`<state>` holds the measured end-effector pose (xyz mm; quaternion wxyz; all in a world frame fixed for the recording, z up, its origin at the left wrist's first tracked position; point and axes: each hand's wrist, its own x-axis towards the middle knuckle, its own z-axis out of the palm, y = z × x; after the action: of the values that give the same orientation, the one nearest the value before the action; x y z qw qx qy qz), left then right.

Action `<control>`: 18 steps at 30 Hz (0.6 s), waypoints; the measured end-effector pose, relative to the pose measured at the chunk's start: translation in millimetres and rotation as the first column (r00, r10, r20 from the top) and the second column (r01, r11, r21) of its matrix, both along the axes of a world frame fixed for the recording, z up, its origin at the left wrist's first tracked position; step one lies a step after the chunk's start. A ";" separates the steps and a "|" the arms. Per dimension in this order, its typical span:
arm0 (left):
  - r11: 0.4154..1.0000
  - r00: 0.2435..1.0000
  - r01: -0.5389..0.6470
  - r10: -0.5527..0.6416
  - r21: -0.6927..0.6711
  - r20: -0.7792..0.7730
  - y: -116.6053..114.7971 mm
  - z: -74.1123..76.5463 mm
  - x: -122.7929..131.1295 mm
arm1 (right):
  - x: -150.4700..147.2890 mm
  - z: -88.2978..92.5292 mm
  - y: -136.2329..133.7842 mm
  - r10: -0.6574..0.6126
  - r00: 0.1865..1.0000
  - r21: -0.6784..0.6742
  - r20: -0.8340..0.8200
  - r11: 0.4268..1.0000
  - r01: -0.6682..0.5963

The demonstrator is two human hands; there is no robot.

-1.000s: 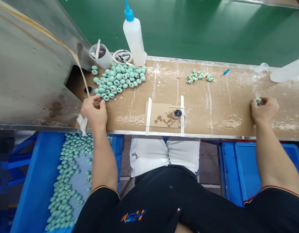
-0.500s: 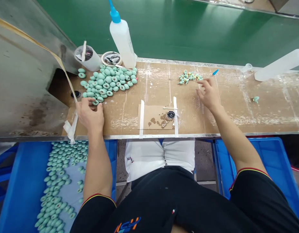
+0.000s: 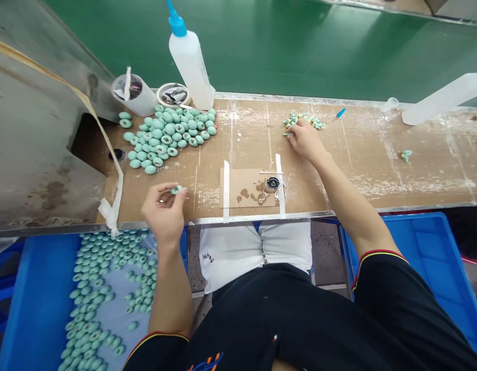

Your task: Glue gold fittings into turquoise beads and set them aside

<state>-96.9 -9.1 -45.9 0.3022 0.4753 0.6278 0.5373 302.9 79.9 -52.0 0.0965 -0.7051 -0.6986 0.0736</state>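
My left hand (image 3: 166,208) is closed, pinching a mint-green egg-shaped piece (image 3: 176,189) between thumb and fingers above the near left of the bench. Beyond it lies a heap of similar egg-shaped pieces (image 3: 170,129), some with dark openings. At the far middle my right hand (image 3: 306,140) has its fingertips together on a small green piece (image 3: 288,134), at the front edge of a pile of small green-and-yellow pieces (image 3: 317,123). Between my hands a small black-topped pot (image 3: 273,183) stands on a stained card (image 3: 242,180) held by white tape strips.
A white squeeze bottle (image 3: 192,67) with a blue nozzle, a tape roll (image 3: 160,94) and a plastic cup (image 3: 145,100) stand behind the heap. Another bottle (image 3: 443,100) leans at the right. Blue trays (image 3: 40,288) sit below the bench; the left one holds many egg-shaped pieces.
My left hand has drawn back from the heap towards me with an egg-shaped piece. My right hand has moved left and closed on a small green piece at the pile's edge.
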 end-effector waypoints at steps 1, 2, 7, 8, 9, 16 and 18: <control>0.999 0.999 0.039 -0.040 0.008 0.018 -6.3 -2.6 6.3 | -1.1 5.5 -5.2 0.013 1.000 -0.038 0.025 0.999 -0.012; 0.997 0.997 0.075 -0.076 0.020 0.030 -11.8 -4.9 11.8 | -0.8 11.0 -11.1 0.028 0.999 -0.072 0.046 0.997 -0.024; 0.965 0.965 0.231 -0.243 0.121 0.098 -25.9 -9.1 27.7 | 21.1 30.6 -43.8 0.016 0.988 -0.183 0.156 0.983 0.013; 0.953 0.950 0.270 -0.287 0.137 0.123 -26.7 -8.9 29.8 | 26.6 31.9 -49.3 0.007 0.984 -0.192 0.178 0.981 0.028; 0.940 0.932 0.308 -0.329 0.146 0.154 -27.3 -8.7 32.0 | 31.2 32.4 -54.0 0.007 0.981 -0.201 0.196 0.979 0.033; 0.898 0.842 0.432 -0.433 0.080 0.322 -29.4 -13.2 45.5 | 28.5 26.2 -67.4 0.078 0.988 -0.223 0.133 0.974 -0.047; 0.902 0.854 0.424 -0.427 0.079 0.295 -28.5 -16.7 40.2 | 28.1 24.0 -70.9 0.070 0.997 -0.192 0.030 0.979 -0.063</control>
<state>-56.7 -37.5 -62.6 0.5042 0.5151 0.4498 0.5273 331.0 9.0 -28.0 0.0133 -0.6887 -0.7131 0.1303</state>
